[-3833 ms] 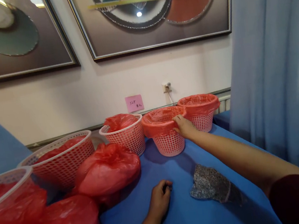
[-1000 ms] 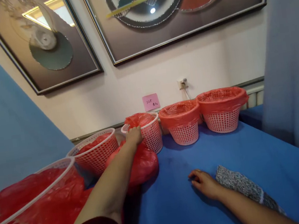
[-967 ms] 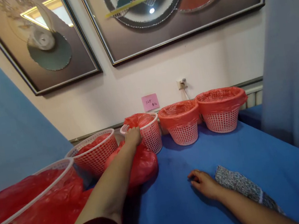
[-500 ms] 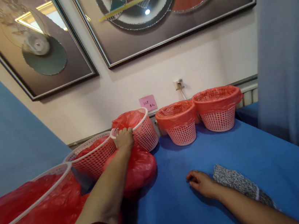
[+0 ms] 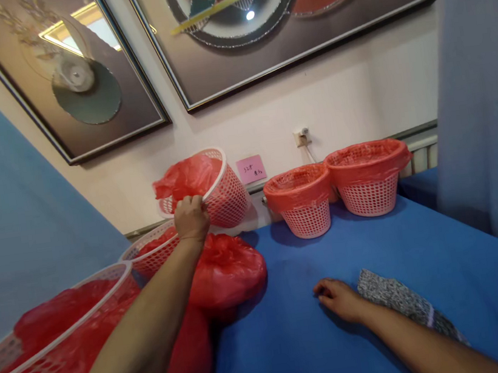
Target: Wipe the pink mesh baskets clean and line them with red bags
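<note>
Nearest, at the right: the right hand (image 5: pixel 337 300) rests palm-down on the blue tabletop (image 5: pixel 278 341), fingers loosely curled, nothing visible in its grasp. Just beside its wrist lies a grey bundle (image 5: pixel 391 293): speckled, knit-looking, elongated, bound by a pale band.

At the left: a large basket (image 5: pixel 39 370) of rigid white lattice with red film inside; beside it, a glossy, bulging red bag (image 5: pixel 229 271), gathered at the top.

Farther in, the left hand (image 5: pixel 191 220) grips the near rim of the held basket (image 5: pixel 230 198). Key relation: this basket sits at and beyond the fingers, up and to the right; its axis tilts, mouth towards upper left, base towards lower right. It appears clear of the tabletop. Left hand is nearer; right hand well apart. Lattice wall stiff, round-holed; thin, crinkled red film (image 5: pixel 190 177) spills over the mouth.

Beyond, at the right: two upright baskets (image 5: pixel 307 218), touching or nearly so, film folded over their rims. Farthest: pink note (image 5: pixel 251 169) on the wall, rectangular, handwritten.
</note>
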Tool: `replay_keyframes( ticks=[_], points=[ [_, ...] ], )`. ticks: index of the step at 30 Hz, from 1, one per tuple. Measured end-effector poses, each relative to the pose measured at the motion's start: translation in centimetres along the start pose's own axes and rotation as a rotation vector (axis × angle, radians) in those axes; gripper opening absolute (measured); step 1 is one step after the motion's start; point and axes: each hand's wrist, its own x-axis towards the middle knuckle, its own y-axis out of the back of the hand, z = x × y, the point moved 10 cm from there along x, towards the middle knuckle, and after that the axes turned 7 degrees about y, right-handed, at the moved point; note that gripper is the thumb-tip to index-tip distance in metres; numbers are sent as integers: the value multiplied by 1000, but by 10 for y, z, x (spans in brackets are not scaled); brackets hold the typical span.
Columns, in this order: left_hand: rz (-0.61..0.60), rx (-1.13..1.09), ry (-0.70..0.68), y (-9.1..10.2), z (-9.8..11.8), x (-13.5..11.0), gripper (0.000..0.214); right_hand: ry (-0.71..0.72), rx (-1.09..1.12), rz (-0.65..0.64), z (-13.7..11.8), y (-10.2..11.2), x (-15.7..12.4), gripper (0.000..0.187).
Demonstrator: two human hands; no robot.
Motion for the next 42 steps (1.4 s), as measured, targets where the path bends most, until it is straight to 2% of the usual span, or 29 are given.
replay_keyframes(
  ticks=[3, 6, 9, 11, 12, 14, 16, 17, 19, 21, 23, 24, 26, 28, 31, 33, 34, 35, 38, 39, 40, 42],
  points=[
    [92, -44, -2, 35, -7, 3, 19, 5, 12, 23, -1, 3, -2, 28],
    [302, -177, -66, 88, -8, -14, 15, 14, 37, 64, -3, 5, -5, 25],
    [460, -305, -245, 136, 8, -61, 17, 38, 71, 145, -10, 13, -5, 28],
    [495, -371, -367, 158, 25, -104, 11, 54, 88, 233, -18, 26, -5, 33],
    [500, -399, -427, 165, 35, -126, 7, 70, 104, 317, -24, 39, -7, 36],
    [434, -448, -539, 168, 58, -166, 10, 139, 155, 574, -44, 79, -20, 39],
    [348, -511, -596, 163, 78, -196, 15, 260, 221, 886, -72, 126, -48, 42],
    [295, -544, -624, 158, 87, -207, 17, 326, 244, 999, -88, 147, -64, 44],
    [197, -623, -686, 150, 103, -224, 21, 440, 255, 1157, -124, 184, -96, 46],
    [115, -681, -752, 145, 116, -234, 21, 576, 191, 1209, -169, 213, -120, 43],
    [50, -716, -814, 145, 127, -238, 20, 685, 72, 1109, -217, 231, -127, 36],
    [22, -732, -845, 146, 132, -239, 20, 718, -2, 1012, -241, 234, -123, 32],
    [-19, -756, -911, 150, 142, -239, 21, 754, -154, 762, -280, 231, -101, 29],
    [-40, -759, -949, 152, 150, -237, 24, 740, -296, 504, -303, 216, -68, 33],
    [-65, -764, -907, 146, 157, -227, 25, 637, -453, 251, -305, 189, -10, 58],
    [-79, -776, -852, 140, 158, -220, 24, 565, -509, 153, -296, 170, 26, 83],
    [-85, -779, -830, 137, 157, -218, 24, 534, -528, 107, -291, 159, 41, 88],
    [-89, -777, -812, 136, 156, -217, 24, 504, -542, 65, -285, 148, 53, 82],
    [-94, -763, -795, 135, 152, -219, 28, 441, -557, -8, -274, 128, 73, 29],
    [-95, -757, -795, 136, 151, -221, 31, 449, -552, -2, -273, 128, 73, 18],
    [-98, -754, -795, 137, 151, -223, 35, 476, -533, 37, -276, 133, 72, 15],
    [-109, -758, -798, 142, 151, -227, 41, 535, -436, 205, -279, 159, 65, 15]
  ],
)
